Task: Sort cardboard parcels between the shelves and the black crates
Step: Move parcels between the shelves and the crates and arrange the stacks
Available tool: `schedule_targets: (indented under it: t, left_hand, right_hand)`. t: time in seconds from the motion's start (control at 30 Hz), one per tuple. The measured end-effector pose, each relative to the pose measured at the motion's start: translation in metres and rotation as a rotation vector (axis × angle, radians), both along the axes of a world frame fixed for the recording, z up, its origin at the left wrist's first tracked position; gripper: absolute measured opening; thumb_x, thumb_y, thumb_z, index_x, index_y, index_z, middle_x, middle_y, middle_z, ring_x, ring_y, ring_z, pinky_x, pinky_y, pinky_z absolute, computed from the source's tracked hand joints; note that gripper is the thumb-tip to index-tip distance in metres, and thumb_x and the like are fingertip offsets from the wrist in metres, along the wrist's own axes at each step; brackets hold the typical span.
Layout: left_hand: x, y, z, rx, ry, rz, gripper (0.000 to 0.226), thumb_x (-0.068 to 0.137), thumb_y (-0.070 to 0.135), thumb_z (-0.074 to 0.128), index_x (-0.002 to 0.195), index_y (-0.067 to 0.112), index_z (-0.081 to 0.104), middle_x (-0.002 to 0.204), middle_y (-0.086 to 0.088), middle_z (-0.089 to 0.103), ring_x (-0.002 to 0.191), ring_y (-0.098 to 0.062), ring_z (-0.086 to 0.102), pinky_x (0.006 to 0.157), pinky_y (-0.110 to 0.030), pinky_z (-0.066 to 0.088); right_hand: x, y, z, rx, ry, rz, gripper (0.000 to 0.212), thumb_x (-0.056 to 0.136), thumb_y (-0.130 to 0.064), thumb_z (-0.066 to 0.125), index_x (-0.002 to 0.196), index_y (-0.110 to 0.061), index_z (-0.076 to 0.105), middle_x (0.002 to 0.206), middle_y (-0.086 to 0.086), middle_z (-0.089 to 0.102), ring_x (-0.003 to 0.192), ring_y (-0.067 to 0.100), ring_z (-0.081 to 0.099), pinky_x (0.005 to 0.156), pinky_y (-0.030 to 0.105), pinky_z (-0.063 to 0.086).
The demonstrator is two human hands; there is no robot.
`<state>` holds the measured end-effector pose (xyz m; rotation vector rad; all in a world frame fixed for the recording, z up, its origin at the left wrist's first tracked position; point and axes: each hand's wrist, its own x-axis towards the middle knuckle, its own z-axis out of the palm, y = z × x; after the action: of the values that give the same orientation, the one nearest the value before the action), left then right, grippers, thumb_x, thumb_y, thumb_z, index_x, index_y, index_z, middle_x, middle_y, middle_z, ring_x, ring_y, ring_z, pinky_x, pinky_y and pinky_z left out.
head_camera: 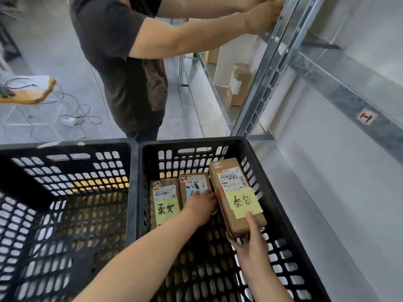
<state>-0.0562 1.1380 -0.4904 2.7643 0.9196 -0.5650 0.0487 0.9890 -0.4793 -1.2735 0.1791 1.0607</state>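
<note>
Head view, lower centre: your right hand [250,240] grips the yellow-noted parcel [231,182], tilted up in the right black crate [196,142]; your left hand [201,205] rests straight-fingered on the blue-noted parcel [193,182]. Sorting seems unfinished: three parcels here, few on the shelves [340,92]

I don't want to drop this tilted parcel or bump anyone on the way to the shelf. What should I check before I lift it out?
1. Right hand grips the parcel at its near end, thumb on top: ok.
2. Left hand steadies it: it touches the parcel's left side, but whether it has a hold is unclear: cannot tell.
3. Note on the parcel stuck down and readable: ok.
4. Way to the shelf free: a person stands there, arms reaching across: not ok.
5. Other parcels lie flat in the crate: ok.
</note>
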Motion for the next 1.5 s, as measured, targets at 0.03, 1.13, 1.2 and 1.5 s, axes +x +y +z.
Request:
schedule_targets:
  t: [0.03,1.13,1.2,1.5]
  left_hand:
    - [0.0,0.0,-0.002,-0.001,-0.015,0.024,0.065,0.098,0.021,0.055,0.156,0.015,0.027,0.163,-0.002,0.025,0.149,-0.023,0.02,0.111,-0.045,0.037]
    - [0.002,-0.022,-0.017,-0.047,-0.14,0.227,0.072,0.1,0.013,0.043,0.16,0.016,0.003,0.168,0.001,-0.005,0.154,-0.026,0.001,0.123,-0.044,0.018]
    - [0.003,-0.019,-0.018,-0.069,-0.106,0.215,0.073,0.1,0.01,0.042,0.16,0.016,0.002,0.168,0.001,-0.006,0.154,-0.025,-0.001,0.123,-0.045,0.017]
    - [-0.021,-0.003,0.032,-0.234,-0.3,0.309,0.051,0.097,0.018,0.046,0.148,0.022,0.041,0.139,-0.004,0.056,0.116,-0.025,0.06,0.082,-0.035,0.052]
  right_hand:
    - [-0.001,0.001,-0.001,-0.018,-0.018,-0.016,0.055,0.078,-0.036,0.079,0.128,-0.02,0.062,0.12,0.004,0.07,0.116,0.025,0.061,0.093,0.051,0.053]
    - [-0.005,0.03,-0.059,-0.388,-0.049,-0.081,0.065,0.08,-0.029,0.082,0.13,0.001,0.055,0.121,0.018,0.064,0.105,0.032,0.063,0.094,0.051,0.055]
    - [-0.007,0.03,-0.058,-0.428,-0.102,-0.047,0.064,0.082,-0.033,0.08,0.13,0.001,0.055,0.124,0.018,0.063,0.111,0.033,0.062,0.095,0.05,0.054]
    - [0.004,0.012,-0.009,-0.509,-0.283,0.324,0.024,0.093,-0.019,0.062,0.111,-0.007,0.052,0.112,0.018,0.058,0.107,0.036,0.06,0.091,0.044,0.056]
